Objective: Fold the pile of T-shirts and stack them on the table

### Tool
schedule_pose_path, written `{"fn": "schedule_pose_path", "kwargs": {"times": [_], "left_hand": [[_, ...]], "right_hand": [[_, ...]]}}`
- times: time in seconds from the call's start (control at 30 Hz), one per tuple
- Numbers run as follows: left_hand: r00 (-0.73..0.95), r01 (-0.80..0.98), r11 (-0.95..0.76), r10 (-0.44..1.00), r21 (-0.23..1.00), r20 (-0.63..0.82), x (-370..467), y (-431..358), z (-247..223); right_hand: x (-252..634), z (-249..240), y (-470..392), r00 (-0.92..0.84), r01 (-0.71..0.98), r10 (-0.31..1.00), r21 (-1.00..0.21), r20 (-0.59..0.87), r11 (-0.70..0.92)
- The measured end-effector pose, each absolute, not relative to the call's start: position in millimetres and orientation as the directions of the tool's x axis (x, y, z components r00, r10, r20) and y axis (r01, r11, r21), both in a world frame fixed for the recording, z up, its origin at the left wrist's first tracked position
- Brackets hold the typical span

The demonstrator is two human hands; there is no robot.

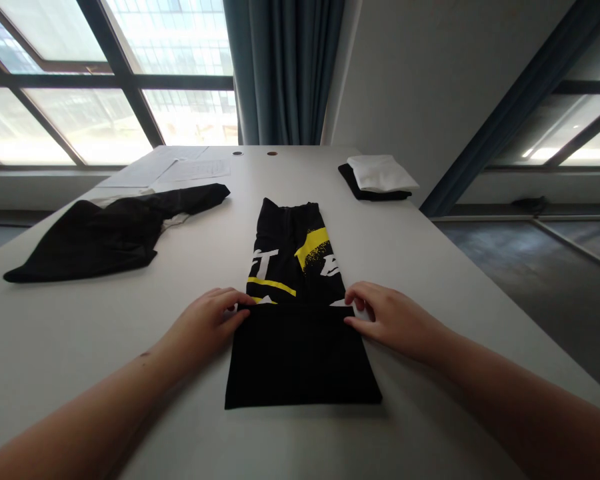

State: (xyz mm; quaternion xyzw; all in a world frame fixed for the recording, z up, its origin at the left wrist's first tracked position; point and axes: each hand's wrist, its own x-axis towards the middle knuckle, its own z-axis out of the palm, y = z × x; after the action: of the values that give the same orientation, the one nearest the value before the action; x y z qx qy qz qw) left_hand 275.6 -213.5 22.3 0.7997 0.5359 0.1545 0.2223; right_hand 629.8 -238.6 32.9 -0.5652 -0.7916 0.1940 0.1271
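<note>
A black shirt [300, 357] with yellow and white print lies in a narrow strip on the white table. Its near part is turned up as a plain black flap, and the printed part shows beyond the flap's far edge. My left hand [215, 317] pinches that edge at its left corner between thumb and fingers. At the right corner, the thumb and curled fingers of my right hand [385, 317] hold the same edge. Both forearms reach in from the lower corners of the view.
A crumpled black garment [105, 230] with some white cloth lies at the left. Folded white cloth [383, 173] rests on black cloth [380, 195] at the far right. Paper sheets [155, 168] lie at the table's [430, 293] far left, before windows and a blue curtain [285, 73].
</note>
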Motion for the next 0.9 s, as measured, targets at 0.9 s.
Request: {"fn": "schedule_pose_path", "kwargs": {"times": [0.9], "left_hand": [[0.585,0.788,-0.590,0.807,0.177,0.089,281,-227,28]], "right_hand": [[624,33,-254,-0.722,0.642,0.692,-0.376,-0.004,0.668]]}}
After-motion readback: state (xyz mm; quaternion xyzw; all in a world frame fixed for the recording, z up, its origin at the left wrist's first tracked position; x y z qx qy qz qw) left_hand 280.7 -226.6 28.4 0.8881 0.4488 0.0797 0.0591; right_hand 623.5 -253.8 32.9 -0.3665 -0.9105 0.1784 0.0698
